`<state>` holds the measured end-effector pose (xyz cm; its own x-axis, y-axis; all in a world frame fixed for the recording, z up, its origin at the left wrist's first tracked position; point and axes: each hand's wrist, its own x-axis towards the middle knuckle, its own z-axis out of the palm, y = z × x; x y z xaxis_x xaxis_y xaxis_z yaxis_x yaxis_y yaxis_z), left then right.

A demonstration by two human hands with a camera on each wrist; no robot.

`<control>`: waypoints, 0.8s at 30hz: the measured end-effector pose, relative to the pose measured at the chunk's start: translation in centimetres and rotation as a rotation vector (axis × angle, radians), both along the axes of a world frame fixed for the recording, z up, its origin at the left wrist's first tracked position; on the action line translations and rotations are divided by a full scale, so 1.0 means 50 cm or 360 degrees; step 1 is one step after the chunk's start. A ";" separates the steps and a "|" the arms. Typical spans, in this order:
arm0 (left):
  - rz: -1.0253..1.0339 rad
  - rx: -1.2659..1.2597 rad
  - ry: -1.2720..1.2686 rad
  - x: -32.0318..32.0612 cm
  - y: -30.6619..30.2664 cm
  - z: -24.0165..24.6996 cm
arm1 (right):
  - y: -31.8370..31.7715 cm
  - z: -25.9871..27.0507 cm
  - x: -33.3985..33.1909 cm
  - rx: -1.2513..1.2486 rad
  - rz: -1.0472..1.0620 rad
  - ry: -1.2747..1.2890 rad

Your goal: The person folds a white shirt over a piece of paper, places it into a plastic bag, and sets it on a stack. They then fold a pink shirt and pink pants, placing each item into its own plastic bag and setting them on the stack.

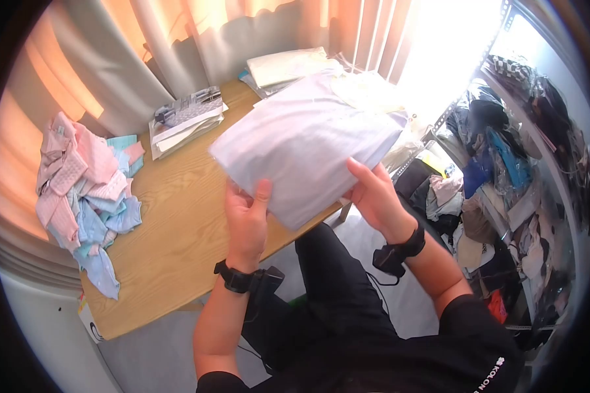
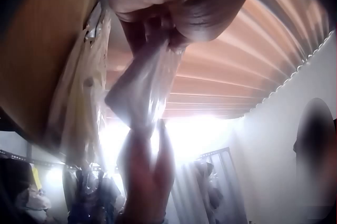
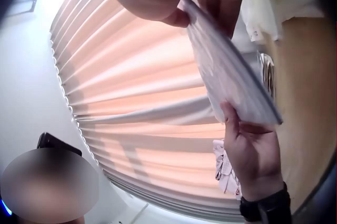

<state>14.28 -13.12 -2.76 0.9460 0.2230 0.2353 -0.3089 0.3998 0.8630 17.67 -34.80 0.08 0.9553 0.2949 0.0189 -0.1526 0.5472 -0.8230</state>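
holding a white packet (image 1: 305, 141) up in the centre of the head view, flat and tilted, raised over the near edge of the wooden table (image 1: 177, 229) and touching nothing on it. gripped at its lower left edge by the left hand (image 1: 246, 219), thumb laid up across the top face, the other fingers tucked out of sight beneath. gripped at its lower right edge by the right hand (image 1: 373, 196), thumb pressed on top, fingers curled under.

seen edge-on in the left wrist view as a thin glossy sleeve, pinched at top centre and again at bottom centre. slanting in the right wrist view from top centre down to the right middle, clasped at its lower end.

at the left of the head view, a heap of pink and blue cloths (image 1: 85, 190) on the far end of the table. in the upper middle, a stack of booklets (image 1: 187, 121), and further right a folded pale stack (image 1: 285, 65), partly hidden behind the packet. across the top, a peach curtain (image 1: 177, 33). down the right side, shelves of clothes (image 1: 505, 164).
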 end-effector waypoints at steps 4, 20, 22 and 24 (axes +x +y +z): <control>-0.0069 0.0250 -0.0190 0.057 0.014 -0.007 | 0.025 0.053 0.091 0.0018 -0.0294 -0.0111; -0.0326 -0.0900 0.0406 0.224 0.260 -0.167 | 0.120 0.093 0.722 -0.0353 -0.0383 0.0162; -0.0331 -0.0918 0.0496 0.225 0.255 -0.178 | 0.110 0.010 0.797 -0.0453 -0.0283 0.0360; -0.0328 -0.0946 0.0512 0.219 0.253 -0.170 | 0.129 -0.033 0.817 -0.0555 -0.0180 0.0580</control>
<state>25.21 -0.47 -11.27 0.9849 0.0357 -0.1692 0.0576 0.8547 0.5159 58.51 -28.33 -1.55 0.9078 0.1187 -0.4023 -0.4193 0.2794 -0.8638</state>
